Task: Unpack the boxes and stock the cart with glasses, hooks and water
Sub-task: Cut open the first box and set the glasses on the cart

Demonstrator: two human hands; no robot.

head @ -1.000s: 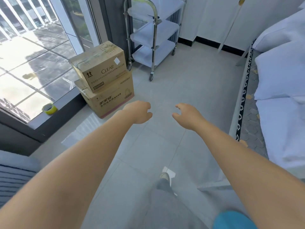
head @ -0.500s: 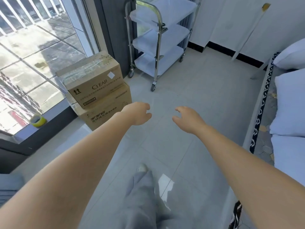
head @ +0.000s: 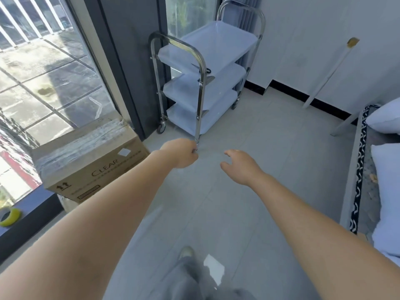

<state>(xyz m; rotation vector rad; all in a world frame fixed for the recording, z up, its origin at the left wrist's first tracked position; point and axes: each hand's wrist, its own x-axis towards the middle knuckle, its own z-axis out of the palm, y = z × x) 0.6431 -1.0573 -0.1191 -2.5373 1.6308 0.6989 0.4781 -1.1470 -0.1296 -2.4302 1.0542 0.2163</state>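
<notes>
The person stands on a tiled floor with both arms extended forward and both hands empty. The left hand is held with its fingers loosely curled and grips nothing; the right hand has its fingers spread and relaxed, and it likewise holds nothing. The three-tier service cart stands at the far centre, against the dark window frame, with its steel push handle on the near-left end and its long axis running away to the far right. All three shelves appear unstocked, apart from a small dark item on the middle shelf that is too small to identify. The sealed cardboard box marked CLEAR lies at the near left, beside the window, and rests on a second box of which only a corner shows. Its top seam is covered in clear tape and runs from near left to far right. The box lies to the left of both hands, and the left hand is the nearer one; the cart lies straight ahead, just beyond the left hand. Judged from this layout, unpacking has not begun. A yellow tape roll rests on the window ledge at the near left, and a bed with white pillows occupies the right edge.
</notes>
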